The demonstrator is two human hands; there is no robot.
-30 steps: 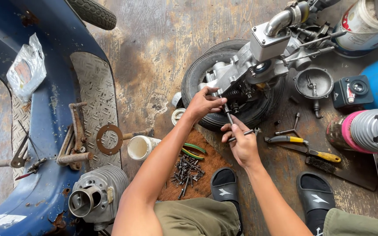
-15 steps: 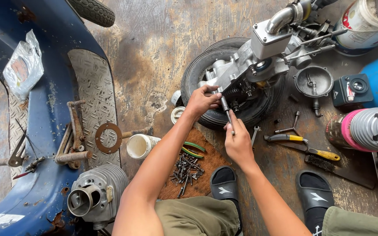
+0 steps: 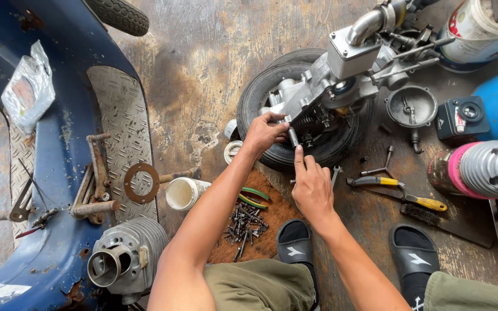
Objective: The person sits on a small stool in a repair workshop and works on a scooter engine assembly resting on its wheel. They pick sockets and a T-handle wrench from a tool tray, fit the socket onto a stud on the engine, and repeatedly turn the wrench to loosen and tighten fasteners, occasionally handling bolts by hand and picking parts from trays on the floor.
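Left hand point(image 3: 264, 133) is clamped on a small silver metal shaft point(image 3: 293, 137) poking out of the grey aluminium scooter engine point(image 3: 332, 86), fingers pinched around its top end. Right hand point(image 3: 312, 187) is right below it, index finger stretched up so the tip touches the lower end of that same shaft, other fingers curled in; can't tell if it's actually holding anything. The engine sits tilted on top of a black rubber tyre point(image 3: 272, 86) lying flat on the stained concrete floor point(image 3: 203, 63).

Just right of the right hand there's a small silver spanner point(image 3: 334, 174), then yellow-handled pliers point(image 3: 376, 181) and a yellow-handled wire brush point(image 3: 427, 208). Left of the forearm is a pile of dark bolts and screws point(image 3: 242, 226) on a brown wooden board point(image 3: 275, 210), plus a white plastic cup point(image 3: 183, 193) on its side. Further out: a finned grey cylinder point(image 3: 125, 259) and a rusty brown ring gasket point(image 3: 140, 182) on the blue scooter body point(image 3: 59, 173). Black sandals point(image 3: 295, 245) at the bottom.
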